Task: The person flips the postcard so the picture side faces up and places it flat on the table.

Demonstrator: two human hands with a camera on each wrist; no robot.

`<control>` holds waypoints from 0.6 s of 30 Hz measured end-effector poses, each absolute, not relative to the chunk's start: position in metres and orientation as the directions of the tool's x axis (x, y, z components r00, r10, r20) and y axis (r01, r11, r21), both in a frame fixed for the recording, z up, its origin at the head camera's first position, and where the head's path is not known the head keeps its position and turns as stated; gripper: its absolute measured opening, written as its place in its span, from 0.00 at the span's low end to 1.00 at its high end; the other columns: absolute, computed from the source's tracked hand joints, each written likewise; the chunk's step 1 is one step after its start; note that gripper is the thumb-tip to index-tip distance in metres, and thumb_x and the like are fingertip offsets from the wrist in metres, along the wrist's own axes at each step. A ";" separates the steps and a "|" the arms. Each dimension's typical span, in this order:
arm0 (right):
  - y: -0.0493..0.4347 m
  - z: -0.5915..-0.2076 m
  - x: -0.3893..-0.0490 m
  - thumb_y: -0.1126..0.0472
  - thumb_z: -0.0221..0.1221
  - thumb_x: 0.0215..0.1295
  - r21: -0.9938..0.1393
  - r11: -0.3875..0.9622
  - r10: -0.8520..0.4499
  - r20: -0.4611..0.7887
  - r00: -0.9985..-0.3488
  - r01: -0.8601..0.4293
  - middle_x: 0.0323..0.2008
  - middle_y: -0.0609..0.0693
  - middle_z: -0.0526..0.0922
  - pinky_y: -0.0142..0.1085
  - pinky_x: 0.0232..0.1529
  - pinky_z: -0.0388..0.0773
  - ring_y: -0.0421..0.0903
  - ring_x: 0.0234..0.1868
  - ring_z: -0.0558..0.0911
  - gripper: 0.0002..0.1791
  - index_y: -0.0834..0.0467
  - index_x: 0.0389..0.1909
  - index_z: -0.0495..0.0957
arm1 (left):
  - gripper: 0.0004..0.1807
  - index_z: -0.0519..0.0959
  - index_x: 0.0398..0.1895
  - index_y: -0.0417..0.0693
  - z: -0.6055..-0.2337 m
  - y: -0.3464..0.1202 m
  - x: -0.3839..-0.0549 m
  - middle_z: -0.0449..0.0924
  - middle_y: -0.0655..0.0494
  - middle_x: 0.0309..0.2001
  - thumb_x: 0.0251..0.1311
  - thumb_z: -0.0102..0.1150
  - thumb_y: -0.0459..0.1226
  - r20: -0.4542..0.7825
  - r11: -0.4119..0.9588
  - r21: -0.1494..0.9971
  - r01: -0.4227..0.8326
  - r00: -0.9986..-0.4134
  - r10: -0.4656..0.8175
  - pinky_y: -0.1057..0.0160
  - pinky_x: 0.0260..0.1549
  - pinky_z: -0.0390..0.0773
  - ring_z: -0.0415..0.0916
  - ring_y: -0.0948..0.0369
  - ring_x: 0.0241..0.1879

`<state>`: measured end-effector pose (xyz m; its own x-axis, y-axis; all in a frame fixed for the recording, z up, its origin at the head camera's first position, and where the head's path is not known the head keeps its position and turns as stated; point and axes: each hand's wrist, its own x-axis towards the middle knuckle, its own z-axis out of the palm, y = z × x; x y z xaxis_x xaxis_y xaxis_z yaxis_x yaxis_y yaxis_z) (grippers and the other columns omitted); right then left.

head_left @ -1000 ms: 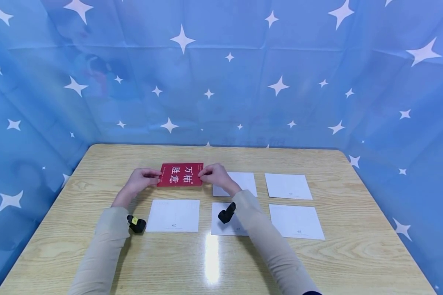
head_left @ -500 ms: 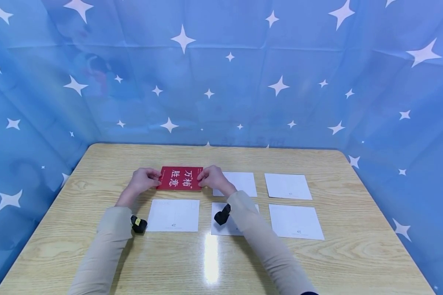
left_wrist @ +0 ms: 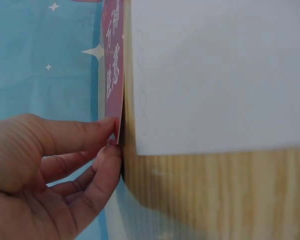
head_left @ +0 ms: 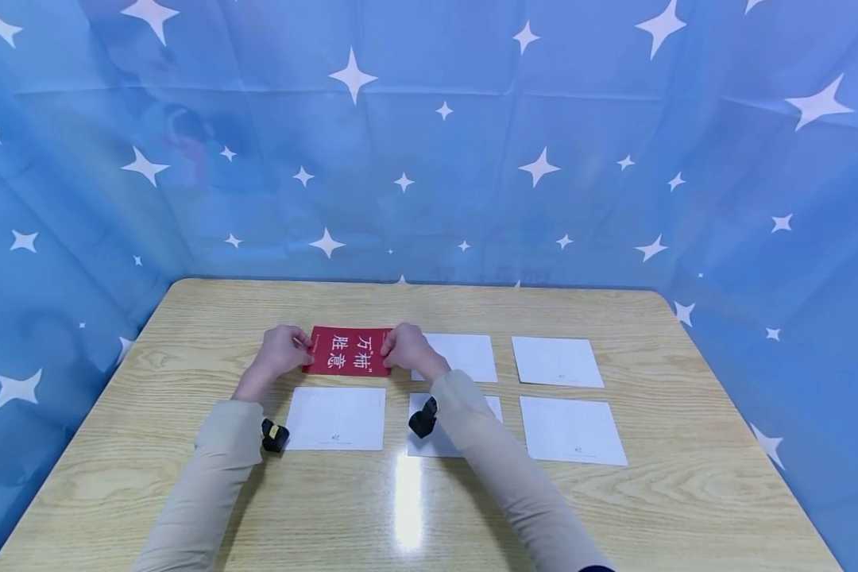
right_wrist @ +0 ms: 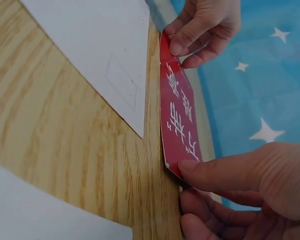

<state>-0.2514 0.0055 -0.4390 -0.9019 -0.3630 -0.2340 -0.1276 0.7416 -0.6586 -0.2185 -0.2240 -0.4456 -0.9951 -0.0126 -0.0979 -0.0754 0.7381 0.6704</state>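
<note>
A red postcard (head_left: 348, 351) with large white characters lies between my two hands at the back left of the table. My left hand (head_left: 283, 349) pinches its left edge, thumb on top and fingers beneath, as the left wrist view shows. On the opposite edge my right hand (head_left: 409, 349) pinches the card the same way; in the right wrist view the thumb presses on the red face (right_wrist: 177, 107). The card is close over the wood. Just in front of it lies a white card (head_left: 336, 419) with a faint stamp box.
More white cards lie in two rows: one (head_left: 461, 356) partly behind my right hand, another (head_left: 443, 437) under the right forearm, and two at the right (head_left: 558, 361), (head_left: 574, 430). The wooden table (head_left: 686, 477) ends at a blue star-patterned curtain (head_left: 429, 143).
Both hands have brought the red postcard slightly toward me and lower, closer to the table. The white cards have stayed where they were.
</note>
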 end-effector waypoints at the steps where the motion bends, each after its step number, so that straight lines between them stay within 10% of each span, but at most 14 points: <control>1: 0.005 -0.439 -0.252 0.71 0.67 0.50 -0.650 0.748 -0.367 -0.234 -0.900 -0.136 0.30 0.50 0.82 0.33 0.40 0.76 0.45 0.39 0.76 0.04 0.61 0.28 0.83 | 0.10 0.77 0.36 0.30 -0.445 -0.223 -0.219 0.77 0.40 0.33 0.50 0.63 0.26 -0.101 0.742 0.666 -0.079 -0.995 -0.015 0.59 0.31 0.74 0.74 0.52 0.32; 18: 0.008 -0.439 -0.253 0.66 0.68 0.52 -0.608 0.770 -0.394 -0.215 -0.894 -0.193 0.28 0.47 0.81 0.32 0.37 0.74 0.43 0.34 0.74 0.03 0.59 0.26 0.83 | 0.10 0.76 0.36 0.31 -0.441 -0.219 -0.218 0.76 0.39 0.37 0.52 0.63 0.28 -0.199 0.739 0.649 -0.178 -0.978 -0.061 0.58 0.34 0.73 0.71 0.49 0.37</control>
<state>-0.2529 0.0078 -0.4393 -0.8936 -0.3937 -0.2154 -0.1930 0.7705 -0.6076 -0.2181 -0.2189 -0.4413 -0.9781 -0.0611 -0.1992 -0.1784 0.7393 0.6493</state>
